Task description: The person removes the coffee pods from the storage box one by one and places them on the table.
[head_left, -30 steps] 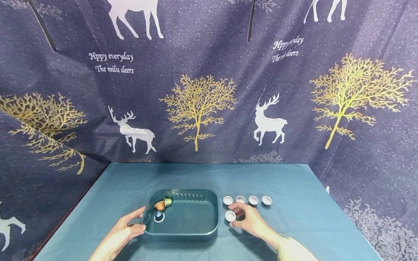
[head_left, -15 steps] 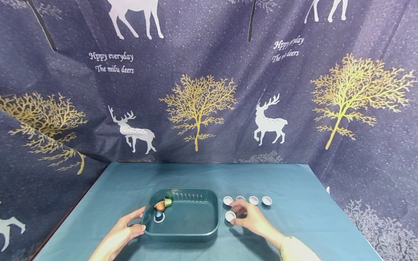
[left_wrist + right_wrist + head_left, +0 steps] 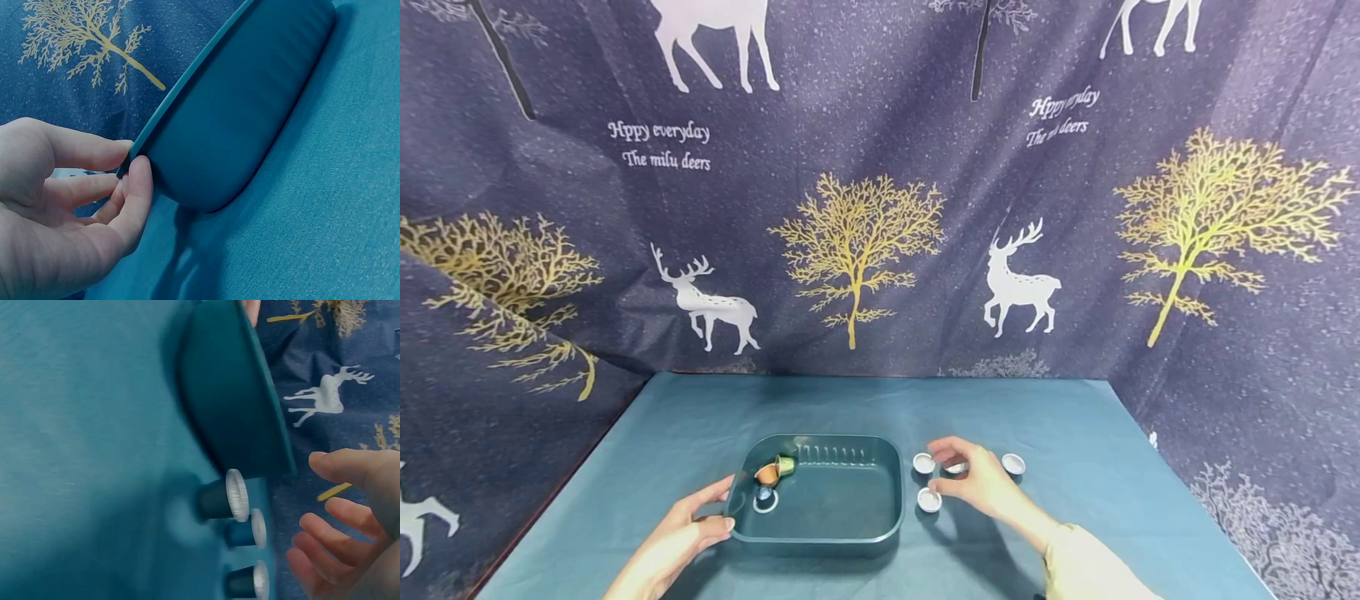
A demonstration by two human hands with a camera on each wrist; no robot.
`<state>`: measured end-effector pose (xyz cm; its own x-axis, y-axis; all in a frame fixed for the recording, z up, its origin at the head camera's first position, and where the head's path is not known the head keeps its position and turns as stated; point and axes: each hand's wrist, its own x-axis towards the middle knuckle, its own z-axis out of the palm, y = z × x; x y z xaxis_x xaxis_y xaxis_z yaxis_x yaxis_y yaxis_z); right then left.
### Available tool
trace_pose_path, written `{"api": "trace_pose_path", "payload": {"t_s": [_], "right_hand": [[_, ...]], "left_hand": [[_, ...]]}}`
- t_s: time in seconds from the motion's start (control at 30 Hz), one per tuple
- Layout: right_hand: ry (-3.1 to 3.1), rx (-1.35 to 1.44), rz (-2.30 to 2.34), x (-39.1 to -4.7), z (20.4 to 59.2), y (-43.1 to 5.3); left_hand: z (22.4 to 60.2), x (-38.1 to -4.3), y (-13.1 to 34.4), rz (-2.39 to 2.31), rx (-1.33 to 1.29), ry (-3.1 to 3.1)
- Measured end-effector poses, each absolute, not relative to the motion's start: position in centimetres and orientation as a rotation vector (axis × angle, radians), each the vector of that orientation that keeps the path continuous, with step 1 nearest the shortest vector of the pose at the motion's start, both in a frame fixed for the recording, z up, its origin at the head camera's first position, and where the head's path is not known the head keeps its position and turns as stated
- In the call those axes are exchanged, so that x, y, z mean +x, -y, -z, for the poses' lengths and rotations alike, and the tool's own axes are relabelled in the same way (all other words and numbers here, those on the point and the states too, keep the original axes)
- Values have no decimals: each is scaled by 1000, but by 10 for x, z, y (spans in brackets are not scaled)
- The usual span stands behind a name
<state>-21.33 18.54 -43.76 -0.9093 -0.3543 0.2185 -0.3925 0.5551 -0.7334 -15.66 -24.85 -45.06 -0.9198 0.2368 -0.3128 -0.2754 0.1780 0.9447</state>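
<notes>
My left hand (image 3: 673, 537) pinches the rim at the left corner of a dark green tray (image 3: 231, 112), with thumb and fingers on either side of the lip in the left wrist view. Past the tray's right side, my right hand (image 3: 981, 483) hovers with loosely bent fingers and nothing between them. Just under its thumb stands a coffee capsule (image 3: 929, 500), silver lid up. Behind it are another capsule (image 3: 923, 463), one partly covered by the fingers (image 3: 955, 468), and one farther right (image 3: 1012, 464). The right wrist view shows dark capsule sides (image 3: 215, 501) below the spread fingers.
Inside the tray's left end lie an orange capsule (image 3: 767, 475), a green capsule (image 3: 785, 465) and a blue capsule (image 3: 764, 493). A teal cloth (image 3: 1060, 517) covers the table. A dark curtain (image 3: 880, 108) with deer and trees hangs behind.
My right hand has drawn back from the front capsule, up and slightly to the right, and now hides one capsule in the back row. The left hand keeps its grip on the tray.
</notes>
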Motion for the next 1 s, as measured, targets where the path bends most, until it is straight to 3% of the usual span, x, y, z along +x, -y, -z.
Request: {"api": "trace_pose_path", "payload": {"t_s": [0.53, 1.0], "right_hand": [[2748, 800, -1264, -239, 381, -162], [2920, 993, -1261, -263, 360, -117]], "left_hand": [[453, -156, 251, -1804, -17, -2079], [452, -157, 251, -1800, -12, -2085]]}}
